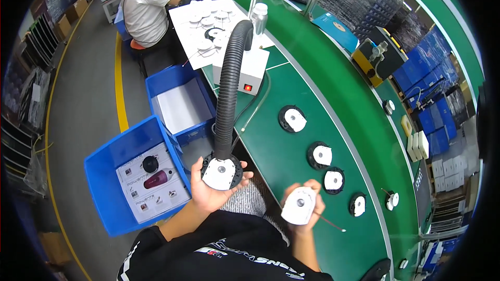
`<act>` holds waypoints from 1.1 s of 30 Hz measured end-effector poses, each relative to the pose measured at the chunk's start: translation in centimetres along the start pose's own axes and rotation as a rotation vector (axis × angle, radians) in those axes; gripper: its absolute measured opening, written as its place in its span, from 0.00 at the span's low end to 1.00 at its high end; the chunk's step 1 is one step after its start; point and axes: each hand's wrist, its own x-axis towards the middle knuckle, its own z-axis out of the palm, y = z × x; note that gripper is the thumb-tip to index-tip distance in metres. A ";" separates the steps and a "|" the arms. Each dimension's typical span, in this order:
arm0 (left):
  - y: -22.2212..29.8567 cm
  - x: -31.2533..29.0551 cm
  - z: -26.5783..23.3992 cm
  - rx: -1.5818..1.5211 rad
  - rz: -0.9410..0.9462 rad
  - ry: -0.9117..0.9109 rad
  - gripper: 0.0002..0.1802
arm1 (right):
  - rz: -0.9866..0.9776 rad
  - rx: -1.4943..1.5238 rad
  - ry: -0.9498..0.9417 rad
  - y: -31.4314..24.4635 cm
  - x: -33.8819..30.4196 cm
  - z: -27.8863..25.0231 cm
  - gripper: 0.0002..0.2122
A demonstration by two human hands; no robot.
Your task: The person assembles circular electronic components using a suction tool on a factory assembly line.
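My left hand [207,198] is closed around a round black housing with a white plate [219,176] on its face. The open end of a black flexible hose [229,88] comes down right at the far edge of this housing; whether they touch I cannot tell. To the right, my right hand [315,207] grips a white disc-shaped part [299,206] with a metal centre, slightly blurred. A thin reddish wire [332,224] trails from it over the green bench. Similar black housings with white plates lie in a row beyond that hand, one of them [334,180] close by.
The hose rises from a white box [251,75] with a lit red switch. Two blue bins, a near one [96,192] and a farther one [156,101], stand left of the bench. A clear bottle [259,18] and a seated person [148,13] are farther off. A green conveyor [341,112] runs along the right.
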 end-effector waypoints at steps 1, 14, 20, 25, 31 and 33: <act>0.0 0.1 -0.1 -0.008 0.006 -0.008 0.43 | 0.017 0.041 0.025 1.3 -0.3 0.9 0.21; 0.6 0.2 0.7 -0.200 -0.024 0.014 0.42 | 0.132 0.026 -0.059 5.2 1.4 3.2 0.19; 1.0 0.2 0.7 -0.194 -0.040 0.024 0.43 | 0.168 0.000 -0.003 6.0 2.2 3.9 0.19; 1.0 -0.4 0.7 0.221 0.170 0.082 0.37 | 0.214 0.022 0.039 6.6 3.2 4.8 0.18; 6.0 -3.1 -5.3 0.923 0.841 0.402 0.31 | 0.552 0.241 -0.028 11.9 4.4 7.9 0.16; 6.9 -4.5 -4.6 0.697 0.730 0.524 0.32 | 0.683 0.355 -0.113 12.7 4.8 8.7 0.16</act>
